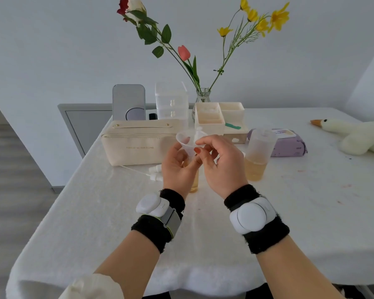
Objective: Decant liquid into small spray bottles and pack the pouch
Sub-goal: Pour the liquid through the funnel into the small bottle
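Observation:
A small clear bottle of amber liquid stands at the table's middle, gripped by my left hand. A clear plastic funnel sits over the bottle's mouth. My right hand pinches the funnel's rim. To the right stands a taller frosted bottle, about half full of amber liquid. Two white spray pump heads with thin tubes lie on the cloth left of my hands. The cream pouch stands shut behind them.
White tablecloth covers the table. At the back stand a mirror, clear drawers, a cream organiser and a flower vase. A purple wipes pack and a plush goose lie to the right.

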